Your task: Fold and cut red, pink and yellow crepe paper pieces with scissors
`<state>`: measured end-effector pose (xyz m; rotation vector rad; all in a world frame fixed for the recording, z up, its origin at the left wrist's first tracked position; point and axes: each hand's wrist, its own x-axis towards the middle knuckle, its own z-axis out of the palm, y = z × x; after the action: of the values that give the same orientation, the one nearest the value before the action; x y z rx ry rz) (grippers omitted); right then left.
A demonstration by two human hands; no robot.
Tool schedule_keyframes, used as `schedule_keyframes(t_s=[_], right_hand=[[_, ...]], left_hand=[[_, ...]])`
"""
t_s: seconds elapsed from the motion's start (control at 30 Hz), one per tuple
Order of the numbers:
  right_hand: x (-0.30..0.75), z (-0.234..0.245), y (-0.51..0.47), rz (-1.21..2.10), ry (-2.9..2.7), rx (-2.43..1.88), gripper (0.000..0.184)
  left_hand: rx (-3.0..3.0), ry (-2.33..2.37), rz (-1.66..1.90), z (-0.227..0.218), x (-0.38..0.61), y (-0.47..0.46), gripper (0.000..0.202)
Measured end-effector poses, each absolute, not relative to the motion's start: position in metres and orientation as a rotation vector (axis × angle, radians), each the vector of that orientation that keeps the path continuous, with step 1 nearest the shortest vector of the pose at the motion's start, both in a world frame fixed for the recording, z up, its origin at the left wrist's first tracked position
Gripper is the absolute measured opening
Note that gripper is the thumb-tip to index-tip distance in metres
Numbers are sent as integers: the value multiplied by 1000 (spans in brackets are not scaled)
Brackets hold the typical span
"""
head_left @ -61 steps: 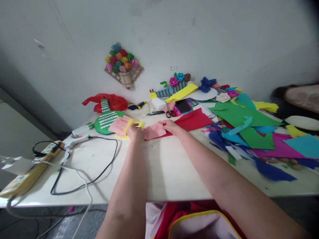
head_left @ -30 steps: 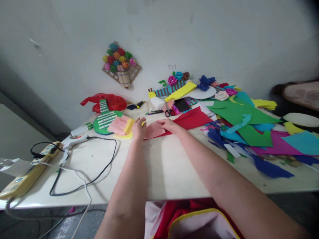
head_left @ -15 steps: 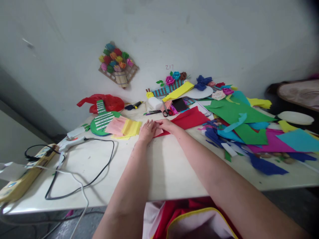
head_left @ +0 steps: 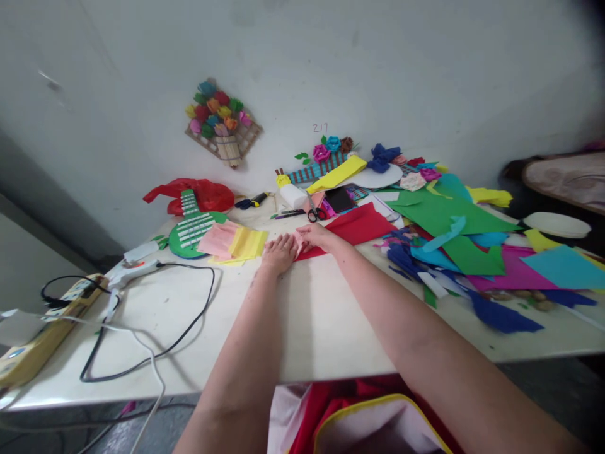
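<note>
My left hand point(head_left: 280, 253) lies flat on the table, fingers stretched forward and close to a small piece of pink crepe paper point(head_left: 298, 244). With bent fingers, my right hand point(head_left: 316, 238) pinches that pink paper from the right side. Red crepe paper point(head_left: 362, 224) lies under and beyond my right hand. Left of my left hand rest a yellow crepe paper strip point(head_left: 249, 243) and a wider pink piece point(head_left: 217, 239). Scissors point(head_left: 316, 215) with dark red handles sit just behind my hands. What the left fingertips touch is partly hidden.
A green guitar-shaped craft point(head_left: 189, 233) and a red plastic bag point(head_left: 212, 195) stand at the back left. A glue gun point(head_left: 135, 272), black cord and power strip point(head_left: 57, 337) occupy the left. Coloured paper sheets point(head_left: 454, 211) and scraps cover the right; a white bowl point(head_left: 556, 224) is beyond.
The pink paper between my hands looks more bunched under the right fingers. My left hand has slid slightly toward me, its fingers still flat; the view shifted slightly.
</note>
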<state>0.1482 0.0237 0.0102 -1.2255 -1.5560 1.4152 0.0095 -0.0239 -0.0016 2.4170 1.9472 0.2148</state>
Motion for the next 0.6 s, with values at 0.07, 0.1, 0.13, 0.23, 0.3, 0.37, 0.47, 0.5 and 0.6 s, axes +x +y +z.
schedule_keyframes(t_s=[0.07,0.1,0.13,0.23,0.3,0.37,0.47,0.5,0.6], right_hand=[[151,14,26,1341,-1555,-1280,47],[153,15,27,1289,-1559,-1322,46],[154,16,29,1241,-1566,-1367,45],[156,17,33,1133,-1597,-1477,43],[157,15,34,1090,-1613,-1508,39],[160,14,34,1065,-1620,-1533,37],[165,16,33,909,-1692,-1587,30],[165,17,32,792,-1739,-1599,28],[161,20,28,433,-1895,-1505,33]], left_hand=[[2418,1949,198,-3,9,-23,50],[2427,1947,191,-4,8,-23,50],[2437,1943,185,-5,7,-22,50],[2493,1902,165,-9,4,-20,49],[2544,1864,147,-11,3,-18,48],[2572,1853,121,-12,2,-17,48],[2539,1888,60,-9,4,-18,49],[2527,1897,48,-8,5,-18,49],[2503,1906,60,-5,7,-20,48]])
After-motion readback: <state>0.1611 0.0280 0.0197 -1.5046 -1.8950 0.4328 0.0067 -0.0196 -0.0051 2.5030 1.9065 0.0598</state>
